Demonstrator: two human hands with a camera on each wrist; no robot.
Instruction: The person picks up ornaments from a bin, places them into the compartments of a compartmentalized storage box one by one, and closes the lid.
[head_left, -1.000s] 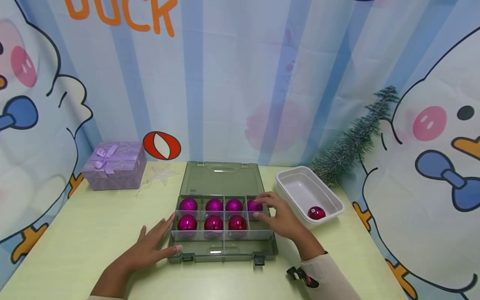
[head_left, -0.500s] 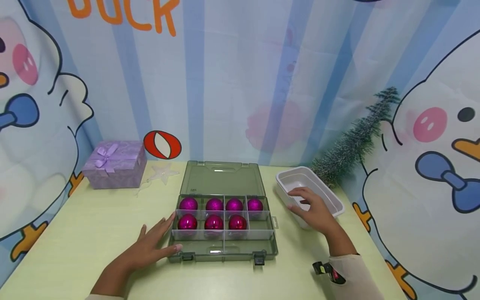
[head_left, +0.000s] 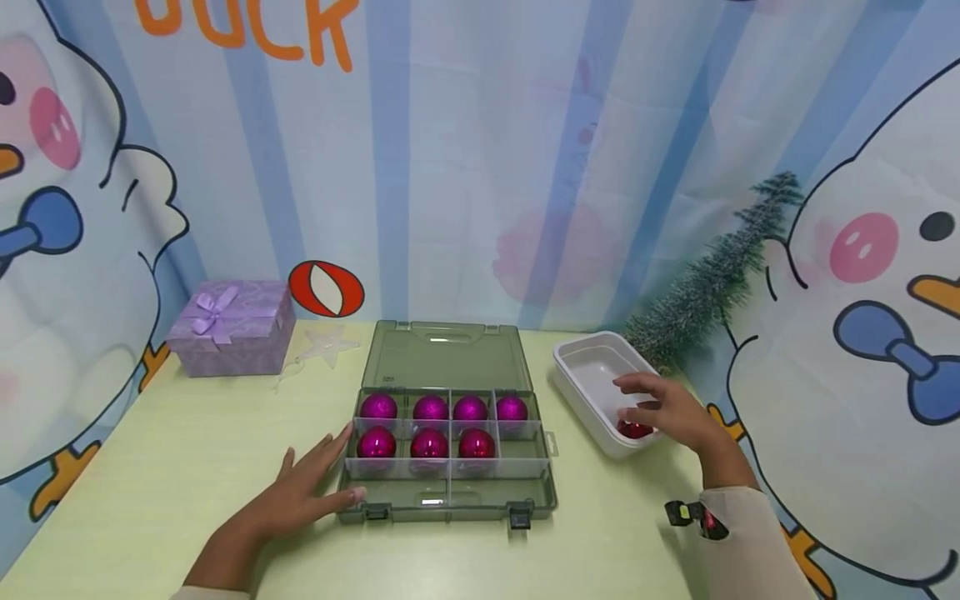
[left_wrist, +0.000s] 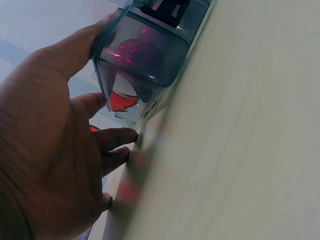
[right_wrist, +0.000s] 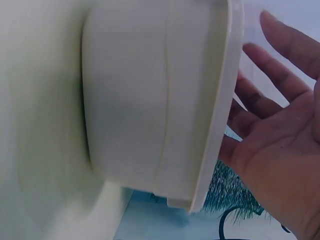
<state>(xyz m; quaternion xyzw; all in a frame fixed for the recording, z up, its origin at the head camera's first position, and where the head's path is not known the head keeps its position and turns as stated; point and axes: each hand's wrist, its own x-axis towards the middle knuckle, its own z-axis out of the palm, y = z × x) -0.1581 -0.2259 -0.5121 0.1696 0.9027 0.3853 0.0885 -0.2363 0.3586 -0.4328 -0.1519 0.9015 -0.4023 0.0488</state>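
Observation:
My left hand (head_left: 296,496) rests against the left side of a clear grey-green compartment box (head_left: 390,500), fingers straight and thumb at its front corner. Several shiny magenta Christmas baubles (head_left: 430,443) sit in the box's two rear rows, its lid (head_left: 450,357) lying open behind. Over the front end of a white plastic tub (head_left: 577,408) is my right hand (head_left: 671,412), fingers spread and holding nothing. Just under its thumb, a red bauble (head_left: 633,429) lies in the tub, partly covered by the hand. The right wrist view shows the tub's outer wall (right_wrist: 150,100), which hides the bauble.
A purple gift box (head_left: 232,333) with a ribbon bow and a pale star ornament (head_left: 326,346) stand at the back left. A small frosted fir tree (head_left: 705,283) leans behind the tub. A printed curtain (head_left: 450,167) closes off the table's back edge.
From the box's right rear compartment, where a bauble now sits untouched, my right hand has moved right to the tub and the red bauble in it. The left hand has stayed in place.

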